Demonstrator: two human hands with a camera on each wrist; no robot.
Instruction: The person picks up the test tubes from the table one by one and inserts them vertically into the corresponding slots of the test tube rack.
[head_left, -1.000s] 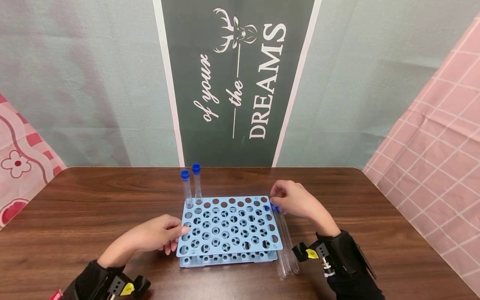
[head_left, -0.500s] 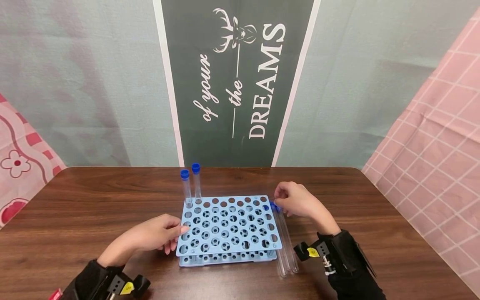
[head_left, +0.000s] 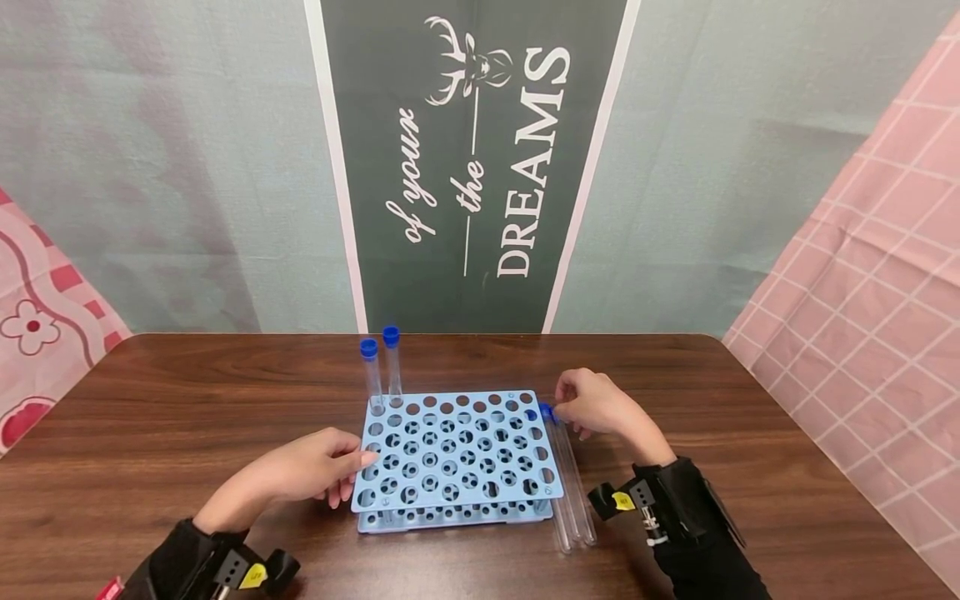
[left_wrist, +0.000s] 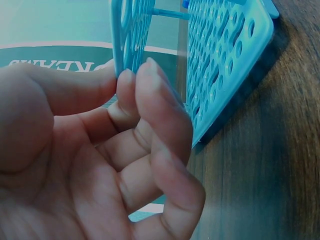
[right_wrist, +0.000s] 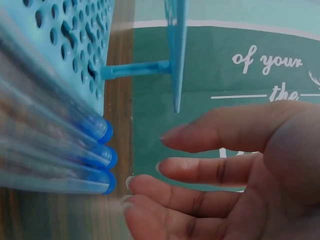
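Note:
A two-tier light blue test tube rack [head_left: 459,505] stands mid-table. My left hand [head_left: 315,467] pinches the left edge of its upper plate between thumb and fingers, as the left wrist view confirms. Two clear test tubes with blue caps, one at the corner [head_left: 373,382] and a second [head_left: 394,371] beside it, stand upright in the back left holes. Along the rack's right side lie three capped test tubes [head_left: 573,483], caps towards the back. Over their capped end hovers my right hand [head_left: 596,404]; in the right wrist view its fingers are loosely bent and hold nothing, near the blue caps [right_wrist: 106,155].
The brown wood-grain table [head_left: 187,392] ends at a back edge just behind the rack. A grey-green cloth backdrop [head_left: 480,208] with white lettering hangs behind it. Pink patterned cloths hang at the left [head_left: 45,333] and right [head_left: 862,308].
My right hand has shifted slightly rightward and nearer, off the rack's back right corner. My left hand, the rack and the tubes stay as they were.

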